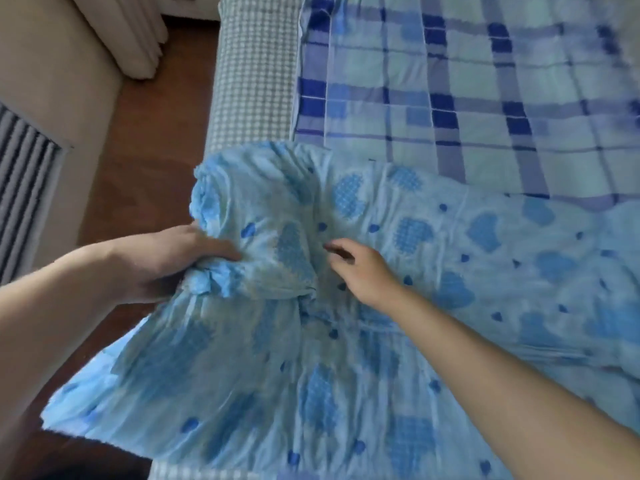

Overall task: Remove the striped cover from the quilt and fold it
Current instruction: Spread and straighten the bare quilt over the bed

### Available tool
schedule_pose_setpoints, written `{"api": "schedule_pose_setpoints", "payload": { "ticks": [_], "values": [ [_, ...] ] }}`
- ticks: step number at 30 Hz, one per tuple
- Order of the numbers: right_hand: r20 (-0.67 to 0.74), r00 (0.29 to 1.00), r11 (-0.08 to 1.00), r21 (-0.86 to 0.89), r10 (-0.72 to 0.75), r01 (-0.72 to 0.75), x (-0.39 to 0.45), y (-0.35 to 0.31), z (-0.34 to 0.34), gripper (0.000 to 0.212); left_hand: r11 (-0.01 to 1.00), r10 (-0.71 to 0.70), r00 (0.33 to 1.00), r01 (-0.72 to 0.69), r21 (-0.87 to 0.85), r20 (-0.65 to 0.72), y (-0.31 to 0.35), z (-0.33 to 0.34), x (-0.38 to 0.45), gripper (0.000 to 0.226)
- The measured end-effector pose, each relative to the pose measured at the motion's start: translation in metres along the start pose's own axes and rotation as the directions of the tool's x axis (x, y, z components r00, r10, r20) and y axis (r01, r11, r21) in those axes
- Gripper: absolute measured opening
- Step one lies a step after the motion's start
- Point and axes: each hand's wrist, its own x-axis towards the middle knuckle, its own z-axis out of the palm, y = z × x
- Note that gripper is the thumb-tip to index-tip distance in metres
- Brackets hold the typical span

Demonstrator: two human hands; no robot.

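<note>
- Grey ribbed panel (24, 181) sits at the far left, set against a cream wall, and I see pale curtain folds (128, 32) hanging above it.
- Dark brown wooden floor (152, 109) runs between that wall and the bed.
- Next comes the bed's left edge, wrapped in a small green-and-white checked mattress cover (254, 74).
- My left hand (173, 261) grasps a bunched wad of light blue cover (242, 375) at the bed's left edge, fingers curled round the fabric and thumb pressed on top.
- That cover, printed with blue hearts and dots rather than clear stripes, spills from the near-left corner of the bed over the edge toward the floor and spreads rightward across the near half.
- Above the left hand, the fabric swells over a rounded bulk; I cannot tell whether that is the quilt inside.
- My right hand (356, 268) is released, fingers loosely bent and reaching toward a crease in the cover's middle; I cannot tell whether the fingertips touch it.
- Blue plaid sheet (485, 81) covers the far right part of the bed, with the cover's far edge lying over it.
</note>
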Motion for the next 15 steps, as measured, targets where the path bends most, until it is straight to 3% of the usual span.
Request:
{"api": "schedule_pose_setpoints", "payload": {
  "ticks": [2, 6, 9, 11, 13, 15],
  "values": [
    [-0.127, 0.992, 1.000, -0.010, -0.002, 0.000, -0.044, 0.019, -0.053, 0.021, 0.959, 0.162, 0.986, -0.149, 0.242, -0.036, 0.022, 0.063, 0.001, 0.045],
    [-0.276, 0.952, 0.991, 0.032, 0.134, -0.131, -0.133, 0.102, -0.179, 0.015, 0.714, 0.370, 0.928, -0.256, 0.651, -0.041, 0.044, 0.222, 0.021, 0.076],
    [-0.440, 0.873, 0.976, 0.033, 0.209, -0.217, -0.188, 0.184, -0.266, 0.019, 0.563, 0.447, 0.889, -0.188, 0.805, -0.105, 0.025, 0.335, 0.066, 0.098],
    [-0.538, 0.825, 0.966, -0.074, 0.172, -0.249, -0.213, 0.239, -0.311, 0.024, 0.567, 0.441, 0.878, -0.110, 0.816, -0.188, 0.004, 0.405, 0.113, 0.103],
    [-0.553, 0.820, 0.959, -0.121, 0.149, -0.256, -0.231, 0.288, -0.346, 0.023, 0.591, 0.388, 0.882, -0.015, 0.806, -0.268, -0.018, 0.476, 0.166, 0.100],
    [-0.531, 0.835, 0.949, -0.163, 0.145, -0.269, -0.252, 0.324, -0.370, 0.021, 0.509, 0.359, 0.882, 0.090, 0.856, -0.306, -0.043, 0.544, 0.211, 0.095]
  ]
}}
